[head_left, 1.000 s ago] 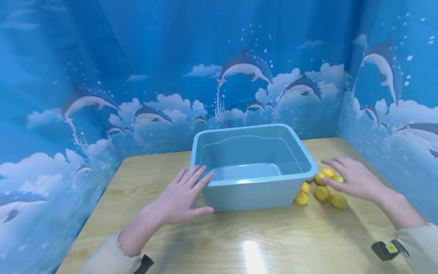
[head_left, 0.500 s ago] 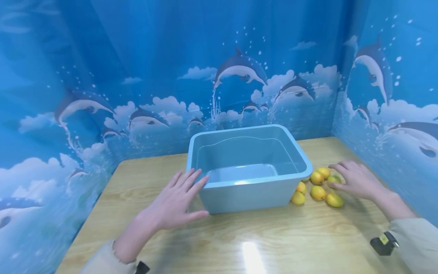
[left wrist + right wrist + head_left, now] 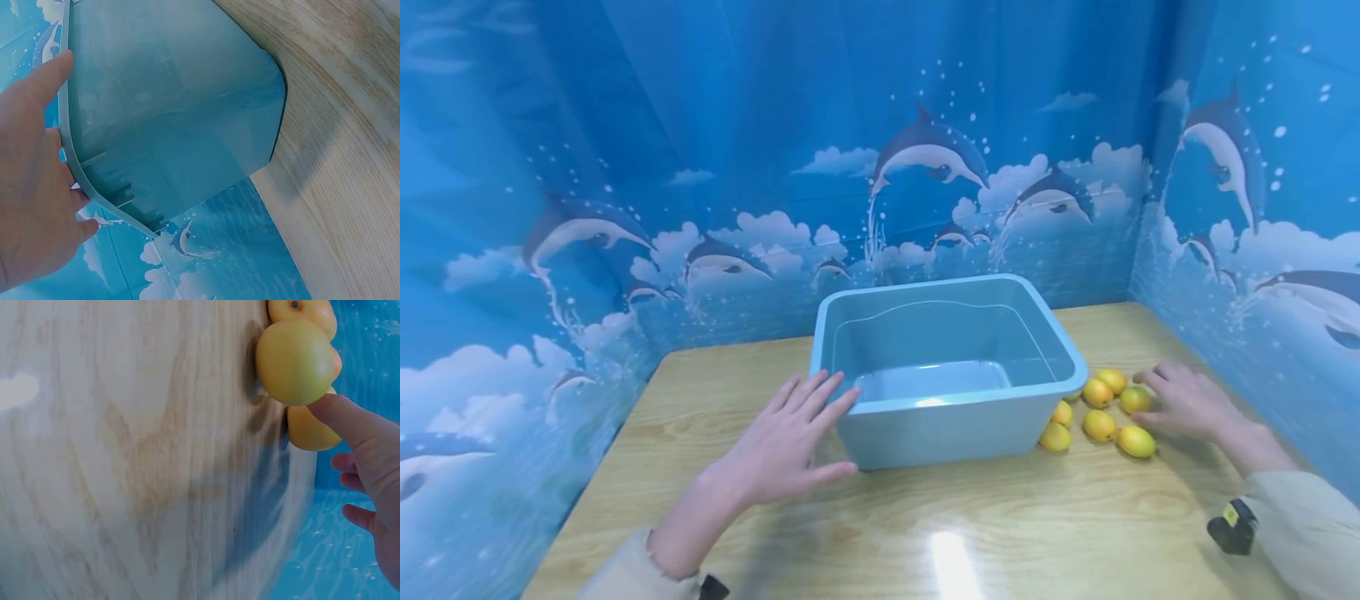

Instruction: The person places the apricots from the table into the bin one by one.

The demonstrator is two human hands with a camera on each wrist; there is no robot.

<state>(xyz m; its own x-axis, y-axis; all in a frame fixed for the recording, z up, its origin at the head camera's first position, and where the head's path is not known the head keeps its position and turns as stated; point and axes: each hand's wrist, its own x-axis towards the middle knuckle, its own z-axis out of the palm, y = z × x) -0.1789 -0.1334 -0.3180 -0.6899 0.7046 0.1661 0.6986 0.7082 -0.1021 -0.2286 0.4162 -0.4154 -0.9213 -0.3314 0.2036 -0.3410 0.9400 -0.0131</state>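
Observation:
A light blue plastic bin stands on the wooden table in the head view. My left hand lies at its front left corner, fingers straight and spread over the rim; the left wrist view shows the bin's outer wall beside that hand. Several small yellow mangoes lie right of the bin. My right hand is at their right side, with its thumb and fingertips right at a greenish mango. In the right wrist view the thumb overlaps the lower edge of a mango.
Another mango lies at the front of the group, and one is close against the bin's right wall. Blue dolphin-printed curtains rise behind the table and at its sides. Bare wood shows in front of the bin.
My right hand has moved from over the mangoes to the right and lower, leaving more of them visible. The left hand stays at the bin's corner. The head view has shifted slightly.

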